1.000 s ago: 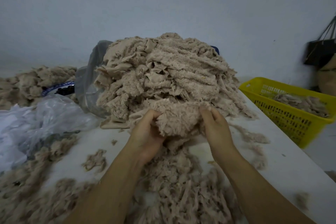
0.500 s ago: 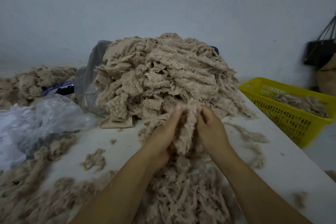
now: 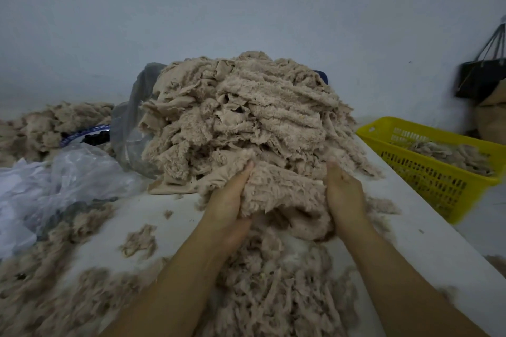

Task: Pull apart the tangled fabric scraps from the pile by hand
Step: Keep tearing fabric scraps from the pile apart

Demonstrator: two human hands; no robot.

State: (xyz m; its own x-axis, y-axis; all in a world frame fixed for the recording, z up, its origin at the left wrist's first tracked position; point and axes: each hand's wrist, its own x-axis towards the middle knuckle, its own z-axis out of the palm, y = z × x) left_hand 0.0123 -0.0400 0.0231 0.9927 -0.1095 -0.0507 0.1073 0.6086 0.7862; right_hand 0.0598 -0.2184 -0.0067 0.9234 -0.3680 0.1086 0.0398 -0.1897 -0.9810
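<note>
A tall pile of tangled beige fleecy fabric scraps [image 3: 241, 115] rises in the middle of the white table [image 3: 427, 232]. At its front foot a wide fluffy clump [image 3: 282, 191] is held between both hands. My left hand [image 3: 230, 200] grips the clump's left edge, fingers curled into the fleece. My right hand [image 3: 343, 194] holds the right edge, its fingertips buried in the fabric. Loose pulled scraps [image 3: 273, 282] lie heaped on the table between my forearms.
A yellow plastic basket [image 3: 438, 180] holding some scraps stands off the table's right edge. Crumpled clear plastic [image 3: 54, 180] lies at the left, with another scrap heap [image 3: 46, 126] behind it. Small tufts [image 3: 139, 241] dot the table. A dark bag [image 3: 482, 79] hangs at the right wall.
Half a second ago both hands were close together on a narrow strip. Now they are spread apart at the foot of the pile, holding a wide clump between them.
</note>
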